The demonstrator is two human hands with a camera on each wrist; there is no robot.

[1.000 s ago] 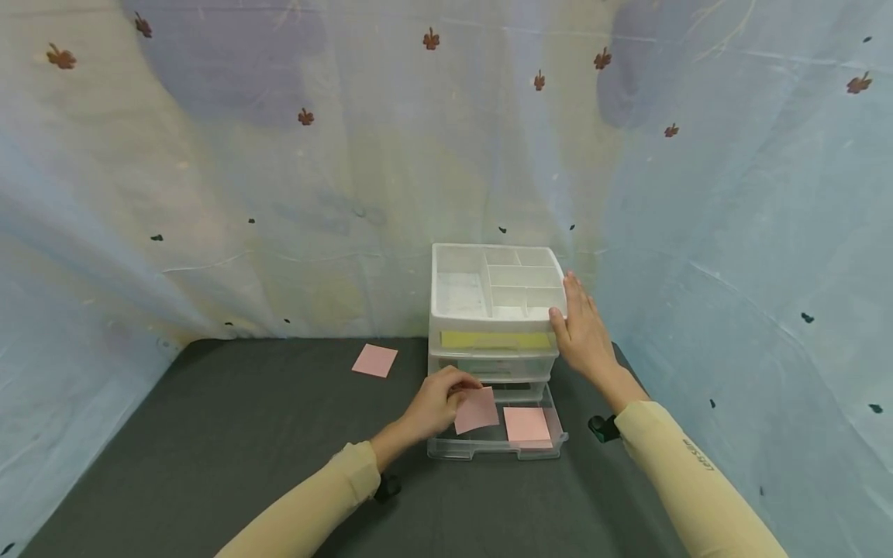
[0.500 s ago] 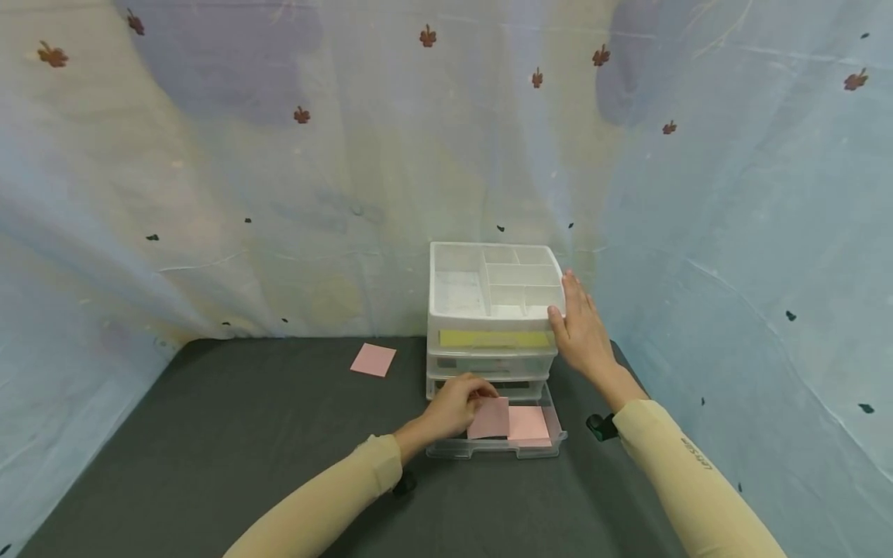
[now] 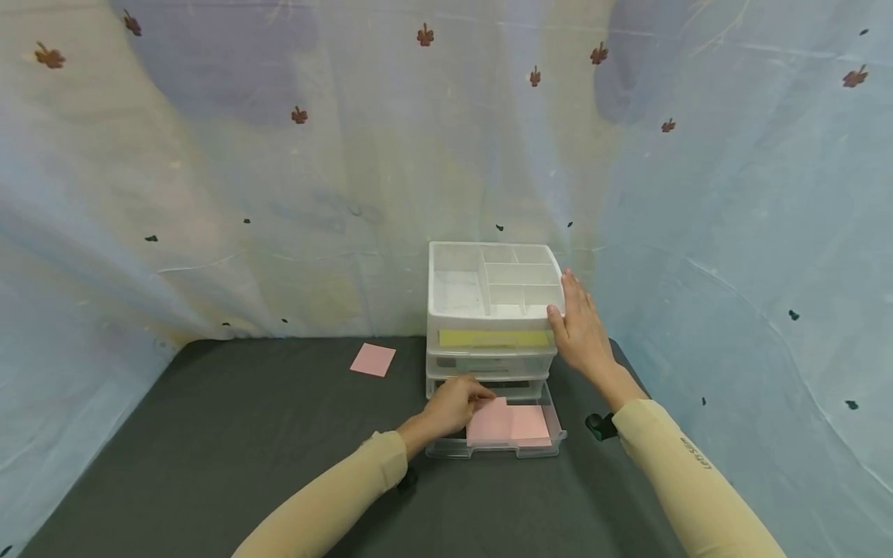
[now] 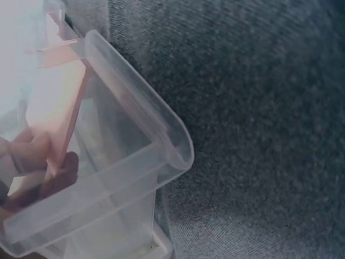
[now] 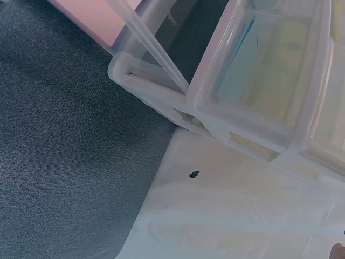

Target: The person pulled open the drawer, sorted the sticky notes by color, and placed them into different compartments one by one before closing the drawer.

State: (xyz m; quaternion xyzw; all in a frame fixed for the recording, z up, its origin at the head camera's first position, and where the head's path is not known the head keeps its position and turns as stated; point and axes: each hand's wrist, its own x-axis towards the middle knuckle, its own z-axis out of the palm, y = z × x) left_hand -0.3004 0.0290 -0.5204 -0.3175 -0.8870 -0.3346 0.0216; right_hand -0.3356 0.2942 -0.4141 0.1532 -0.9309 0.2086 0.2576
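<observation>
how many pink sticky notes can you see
3: one lies alone on the dark table; one in the open bottom drawer; one beside it, pinched by the left hand. Others may be hidden underneath.

1. The white plastic three-drawer organiser (image 3: 491, 325) stands at 12 o'clock on the dark grey table mat (image 3: 230, 442), blocking any straight reach to the rear.
2. Its clear bottom drawer (image 3: 497, 446) juts out toward 6 o'clock, with the left hand (image 3: 453, 404) over its left part and pink sticky notes (image 3: 509, 424) inside.
3. The right hand (image 3: 580, 329) rests against the organiser's right top corner, at 2 o'clock, filling the narrow gap toward the pale draped curtain (image 3: 732, 256).
4. From 7 to 10 o'clock the mat lies open, apart from a loose pink paper square (image 3: 373, 359).
</observation>
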